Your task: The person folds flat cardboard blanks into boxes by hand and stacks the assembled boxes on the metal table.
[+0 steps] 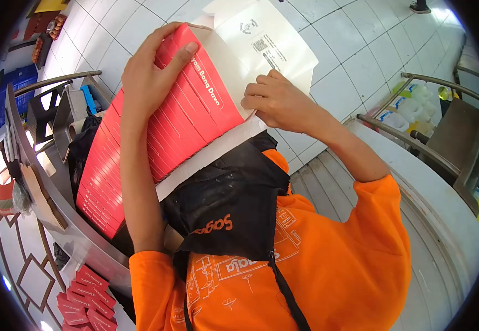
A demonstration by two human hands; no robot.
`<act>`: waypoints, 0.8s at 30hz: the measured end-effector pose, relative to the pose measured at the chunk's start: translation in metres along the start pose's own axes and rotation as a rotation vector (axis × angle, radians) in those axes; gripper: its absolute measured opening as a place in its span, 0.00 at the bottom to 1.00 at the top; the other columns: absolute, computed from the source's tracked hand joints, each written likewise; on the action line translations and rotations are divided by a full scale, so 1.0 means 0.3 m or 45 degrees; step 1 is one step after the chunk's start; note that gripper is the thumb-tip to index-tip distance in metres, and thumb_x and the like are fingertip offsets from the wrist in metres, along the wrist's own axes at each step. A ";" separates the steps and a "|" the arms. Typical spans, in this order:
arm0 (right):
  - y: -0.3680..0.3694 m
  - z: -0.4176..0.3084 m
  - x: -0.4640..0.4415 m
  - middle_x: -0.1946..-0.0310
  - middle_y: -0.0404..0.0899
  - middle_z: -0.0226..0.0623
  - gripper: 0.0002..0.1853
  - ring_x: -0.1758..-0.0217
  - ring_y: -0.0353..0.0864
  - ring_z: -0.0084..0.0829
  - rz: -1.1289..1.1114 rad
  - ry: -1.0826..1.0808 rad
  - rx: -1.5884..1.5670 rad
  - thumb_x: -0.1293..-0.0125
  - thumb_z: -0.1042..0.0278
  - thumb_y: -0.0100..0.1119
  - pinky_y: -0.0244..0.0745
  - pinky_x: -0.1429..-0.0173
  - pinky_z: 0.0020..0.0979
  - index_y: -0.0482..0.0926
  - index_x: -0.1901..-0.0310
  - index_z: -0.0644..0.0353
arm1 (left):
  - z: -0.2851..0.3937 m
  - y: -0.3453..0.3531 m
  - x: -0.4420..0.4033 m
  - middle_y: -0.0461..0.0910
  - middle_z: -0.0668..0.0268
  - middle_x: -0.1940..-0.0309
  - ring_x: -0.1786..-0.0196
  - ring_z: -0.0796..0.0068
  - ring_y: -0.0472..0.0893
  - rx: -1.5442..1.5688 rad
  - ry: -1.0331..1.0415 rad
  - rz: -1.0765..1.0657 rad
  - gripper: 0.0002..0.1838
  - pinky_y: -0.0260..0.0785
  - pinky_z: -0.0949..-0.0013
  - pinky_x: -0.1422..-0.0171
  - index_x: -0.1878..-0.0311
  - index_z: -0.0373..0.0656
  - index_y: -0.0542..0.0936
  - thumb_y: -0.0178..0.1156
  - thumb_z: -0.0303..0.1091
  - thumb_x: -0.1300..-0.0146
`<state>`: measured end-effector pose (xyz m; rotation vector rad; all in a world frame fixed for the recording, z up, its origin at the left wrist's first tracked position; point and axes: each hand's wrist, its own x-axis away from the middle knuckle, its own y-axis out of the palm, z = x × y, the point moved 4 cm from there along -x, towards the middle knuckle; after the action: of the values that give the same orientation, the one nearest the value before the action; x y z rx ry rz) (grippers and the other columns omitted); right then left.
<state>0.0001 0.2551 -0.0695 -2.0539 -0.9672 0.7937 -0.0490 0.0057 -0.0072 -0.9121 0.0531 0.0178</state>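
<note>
A stack of flat red printed cardboard boxes (181,116) leans across my lap, its layered edges fanned out toward the lower left. My left hand (154,71) is closed over the stack's top edge, thumb pressed on the red face beside white lettering. At the front of the stack a cardboard sheet (283,36) shows its white side, printed with a logo and a square code. My right hand (278,102) has its fingers curled in a pinch at the near edge of this sheet; the fingertips are partly hidden. Below lies a black apron (223,198) over an orange shirt.
A metal-railed bench (32,165) runs along the left. Several folded red boxes (87,300) lie in a pile at the lower left. On the right, plastic jugs (413,107) stand beside a brown chair (454,132). White tiles (350,66) cover the floor; a shoe (420,7) shows far off.
</note>
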 end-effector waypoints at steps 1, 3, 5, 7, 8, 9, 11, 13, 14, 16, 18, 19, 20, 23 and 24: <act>0.004 0.000 -0.003 0.64 0.76 0.26 0.05 0.59 0.77 0.30 -0.008 0.001 0.000 0.38 0.73 0.67 0.67 0.51 0.34 0.81 0.64 0.52 | 0.003 0.003 -0.001 0.89 0.62 0.45 0.44 0.60 0.88 0.004 0.012 0.013 0.34 0.78 0.60 0.37 0.34 0.53 0.84 0.68 0.65 0.33; 0.024 -0.007 0.008 0.64 0.76 0.27 0.05 0.58 0.77 0.32 0.012 0.028 -0.060 0.39 0.74 0.68 0.67 0.50 0.35 0.81 0.63 0.53 | 0.015 0.003 -0.002 0.89 0.59 0.44 0.42 0.59 0.87 0.017 0.020 -0.004 0.32 0.77 0.60 0.36 0.33 0.49 0.83 0.69 0.61 0.32; 0.035 -0.026 0.012 0.63 0.77 0.29 0.06 0.58 0.77 0.34 0.049 0.058 -0.137 0.40 0.75 0.68 0.68 0.50 0.37 0.82 0.62 0.53 | 0.025 -0.009 0.000 0.88 0.53 0.42 0.39 0.59 0.86 0.022 0.010 -0.054 0.32 0.75 0.61 0.32 0.32 0.44 0.82 0.71 0.54 0.31; 0.045 -0.041 0.022 0.63 0.77 0.32 0.08 0.57 0.77 0.37 0.104 0.072 -0.243 0.41 0.76 0.68 0.68 0.49 0.39 0.82 0.61 0.54 | 0.030 0.000 0.008 0.88 0.55 0.42 0.41 0.55 0.86 -0.015 0.097 -0.004 0.31 0.76 0.58 0.34 0.35 0.45 0.83 0.70 0.56 0.32; 0.047 -0.045 0.024 0.62 0.78 0.34 0.08 0.56 0.77 0.40 0.044 0.098 -0.288 0.41 0.78 0.67 0.69 0.49 0.41 0.82 0.61 0.55 | 0.033 0.006 0.011 0.88 0.56 0.43 0.43 0.53 0.87 -0.042 0.139 0.020 0.30 0.77 0.57 0.36 0.37 0.45 0.84 0.70 0.57 0.33; 0.041 -0.048 0.029 0.62 0.78 0.36 0.09 0.55 0.77 0.42 -0.016 0.112 -0.332 0.41 0.79 0.66 0.70 0.48 0.43 0.82 0.60 0.56 | 0.034 0.009 0.017 0.89 0.57 0.44 0.45 0.52 0.87 -0.077 0.179 0.049 0.30 0.78 0.56 0.37 0.38 0.45 0.85 0.70 0.58 0.33; 0.031 -0.067 0.049 0.62 0.78 0.39 0.09 0.54 0.78 0.45 0.053 0.082 -0.397 0.41 0.82 0.64 0.71 0.47 0.46 0.81 0.60 0.59 | 0.033 0.021 0.026 0.89 0.58 0.45 0.46 0.52 0.87 -0.035 0.222 0.095 0.28 0.77 0.54 0.39 0.40 0.46 0.86 0.68 0.58 0.32; 0.028 -0.078 0.044 0.62 0.78 0.42 0.09 0.55 0.78 0.48 0.009 0.195 -0.475 0.42 0.83 0.62 0.72 0.46 0.47 0.81 0.60 0.63 | 0.038 0.017 0.027 0.89 0.59 0.46 0.48 0.54 0.87 -0.058 0.170 0.061 0.28 0.75 0.54 0.42 0.40 0.46 0.86 0.67 0.58 0.31; 0.045 -0.091 0.039 0.62 0.79 0.43 0.09 0.56 0.78 0.49 -0.045 0.210 -0.483 0.41 0.83 0.62 0.73 0.46 0.47 0.81 0.59 0.64 | 0.042 0.001 0.026 0.89 0.58 0.50 0.56 0.56 0.87 -0.055 0.169 0.096 0.27 0.78 0.57 0.46 0.41 0.46 0.86 0.70 0.56 0.33; 0.081 -0.091 0.035 0.60 0.81 0.44 0.10 0.57 0.79 0.50 -0.149 0.267 -0.485 0.41 0.84 0.61 0.75 0.46 0.47 0.82 0.57 0.66 | 0.039 -0.003 0.028 0.90 0.58 0.50 0.57 0.56 0.87 -0.044 0.148 0.079 0.27 0.78 0.57 0.48 0.41 0.46 0.87 0.70 0.57 0.33; 0.079 -0.065 0.016 0.57 0.83 0.46 0.10 0.56 0.80 0.52 -0.370 0.219 -0.460 0.40 0.82 0.61 0.77 0.45 0.46 0.82 0.56 0.67 | 0.045 -0.001 0.031 0.90 0.58 0.52 0.58 0.54 0.87 -0.044 0.197 0.092 0.23 0.78 0.55 0.51 0.43 0.46 0.87 0.67 0.53 0.30; 0.068 -0.060 0.000 0.56 0.84 0.47 0.10 0.55 0.81 0.53 -0.483 0.199 -0.440 0.39 0.82 0.61 0.79 0.45 0.46 0.83 0.55 0.67 | 0.037 -0.004 0.031 0.90 0.58 0.52 0.57 0.53 0.87 -0.019 0.139 0.060 0.21 0.77 0.55 0.51 0.43 0.45 0.87 0.65 0.51 0.28; 0.032 -0.044 -0.011 0.54 0.85 0.47 0.11 0.53 0.82 0.53 -0.580 0.255 -0.520 0.38 0.80 0.62 0.79 0.44 0.45 0.82 0.53 0.67 | 0.032 -0.008 0.030 0.90 0.58 0.53 0.57 0.53 0.87 0.014 0.085 0.026 0.20 0.77 0.54 0.50 0.44 0.45 0.87 0.64 0.50 0.27; -0.144 0.008 -0.138 0.50 0.86 0.48 0.16 0.48 0.85 0.52 -0.521 0.421 -0.647 0.35 0.74 0.64 0.81 0.41 0.43 0.82 0.47 0.67 | 0.051 -0.033 0.025 0.90 0.57 0.55 0.54 0.50 0.86 0.073 -0.002 0.011 0.15 0.76 0.53 0.47 0.44 0.44 0.86 0.57 0.41 0.22; -0.181 0.048 -0.178 0.49 0.86 0.48 0.18 0.46 0.85 0.51 -0.285 0.452 -0.621 0.35 0.72 0.65 0.80 0.40 0.43 0.82 0.45 0.67 | 0.044 -0.030 0.029 0.90 0.57 0.55 0.54 0.51 0.86 0.071 0.004 0.054 0.15 0.76 0.53 0.47 0.43 0.44 0.86 0.56 0.40 0.21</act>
<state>-0.0596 0.2411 -0.0218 -2.3270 -1.2372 0.0643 -0.0396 0.0105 0.0076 -0.8549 0.0753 0.0537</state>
